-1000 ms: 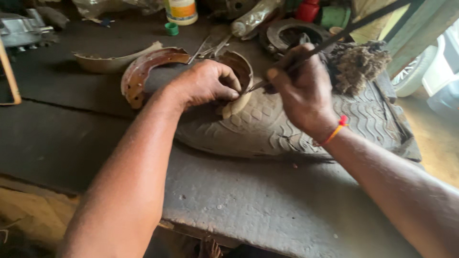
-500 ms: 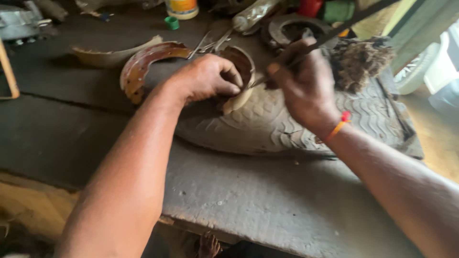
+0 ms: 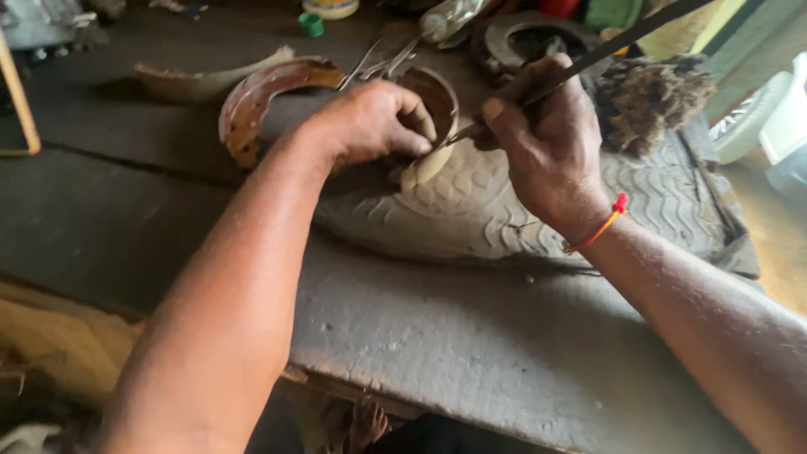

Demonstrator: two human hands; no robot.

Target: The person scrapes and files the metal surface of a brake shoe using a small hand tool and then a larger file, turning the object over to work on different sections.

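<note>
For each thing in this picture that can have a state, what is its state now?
Left hand: closed around the curved brown brake shoe, holding it on the piece of grey tyre tread.
Right hand: gripping a long thin dark tool, tip at the held shoe.
Second curved rusty brake shoe: lying free on the dark workbench.
Small green cap: lying loose.

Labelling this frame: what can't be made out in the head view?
- Tip of the thin dark tool: hidden behind the left hand and the curved brake shoe.
- Tool's far end: cut off by the top edge.
- Right hand palm side: faces away.
- Clutter along the top edge: cropped, blurred.
</note>
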